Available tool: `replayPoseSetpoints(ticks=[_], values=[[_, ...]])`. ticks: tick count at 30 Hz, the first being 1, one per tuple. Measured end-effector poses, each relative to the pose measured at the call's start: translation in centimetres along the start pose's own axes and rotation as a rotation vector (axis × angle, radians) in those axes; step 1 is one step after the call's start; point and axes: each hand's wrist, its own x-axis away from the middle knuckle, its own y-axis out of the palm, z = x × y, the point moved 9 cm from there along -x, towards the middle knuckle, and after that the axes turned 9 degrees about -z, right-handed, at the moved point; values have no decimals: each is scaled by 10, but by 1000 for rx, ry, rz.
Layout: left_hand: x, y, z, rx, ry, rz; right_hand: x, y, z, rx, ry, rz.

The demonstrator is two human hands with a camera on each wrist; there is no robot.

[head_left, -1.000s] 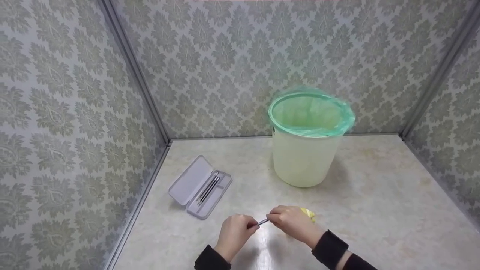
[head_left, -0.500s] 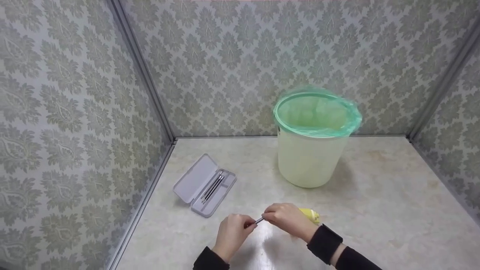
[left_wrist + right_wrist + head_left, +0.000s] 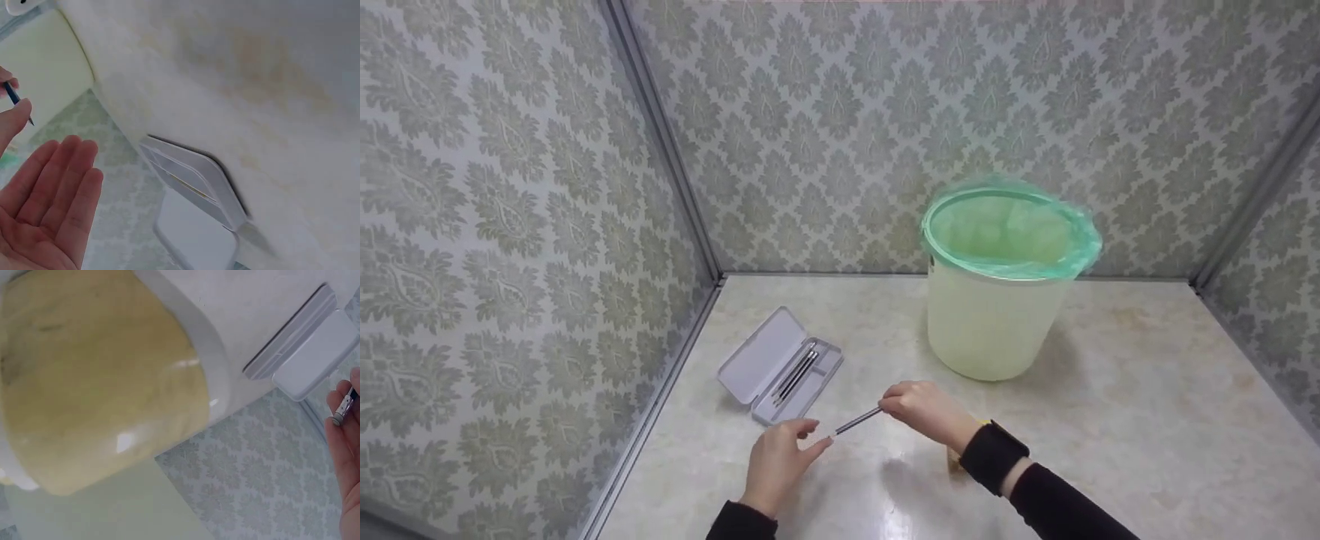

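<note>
The right grip [image 3: 926, 412] pinches a pencil [image 3: 859, 420] at one end in the head view, thumb and fingers closed on it. The pencil slants toward eight o'clock, its tip beside the thumb of the left grip [image 3: 776, 461], which is spread wide and has hold of nothing. From the pencil, the case [image 3: 765, 360] lies at ten o'clock, lid back, spare pencils [image 3: 797, 377] inside. The bin [image 3: 990, 322] stands between one and two o'clock; a yellow thing [image 3: 954, 459], mostly hidden by the right wrist, is near four on the tabletop [image 3: 1125, 420].

In the left wrist view the fingers are straight, palm bare. The pencil passes behind the thumb near eleven o'clock, point showing; whether they touch, I cannot tell. The case is at three.

In the right wrist view the rubber end sits among curled fingers, the case at eleven o'clock from them and the yellow thing between nine and ten, very close to the camera.

Held by one end only, the pencil could swing or drop if that pinch loosens. Its point could prick the left thumb should either hand jerk, and a low right wrist could nudge the yellow thing.
</note>
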Motion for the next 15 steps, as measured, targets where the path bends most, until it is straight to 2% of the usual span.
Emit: replayPoseSetpoints(ticks=[7, 10, 15], values=[[-3, -20, -54, -59, -144, 144, -22, 2, 30, -96, 112, -73], [-4, -25, -71, -82, -198, 160, -32, 7, 37, -150, 137, -116], [-11, -29, -89, -105, -246, 176, -47, 16, 45, -210, 184, -160]])
